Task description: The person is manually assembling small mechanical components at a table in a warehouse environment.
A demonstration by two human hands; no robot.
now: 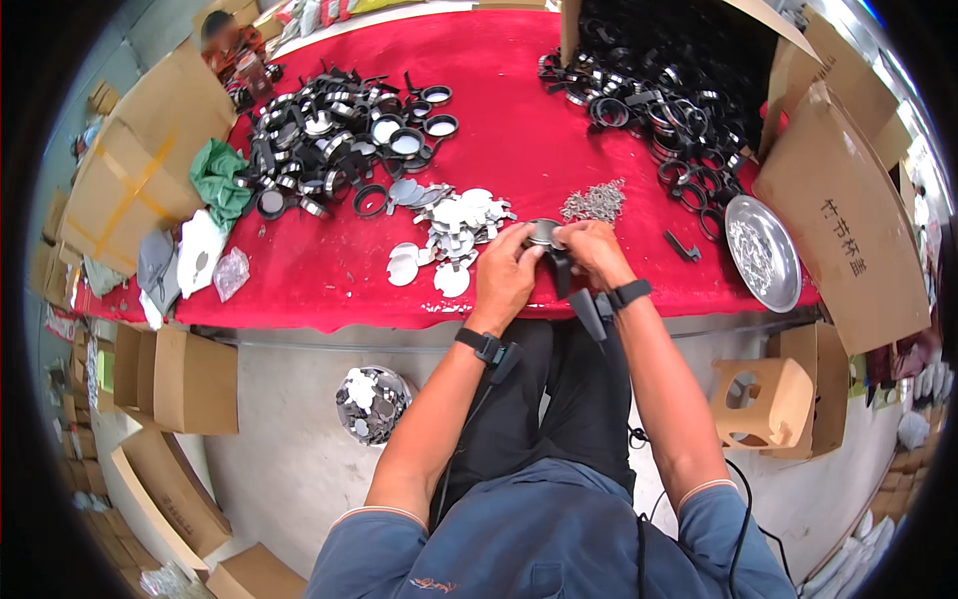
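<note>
Between my hands, near the table's front edge, is a round black cup lid [543, 233] with a silvery disc face and a black handle pointing down toward me. My left hand [506, 272] grips its left side with thumb and fingers. My right hand [596, 252] pinches the right side; whether a small part is also in those fingers is hidden. White and grey discs [464, 215] lie heaped just left of my left hand. Beyond my right hand is a small pile of tiny metal parts [594, 203].
Black lids with handles [329, 140] are piled at far left, more [664, 130] spill from a carton at far right. A steel dish [763, 255] and a loose black handle [682, 246] lie right. A bucket of discs [371, 404] stands on the floor. Another person [232, 50] sits far left.
</note>
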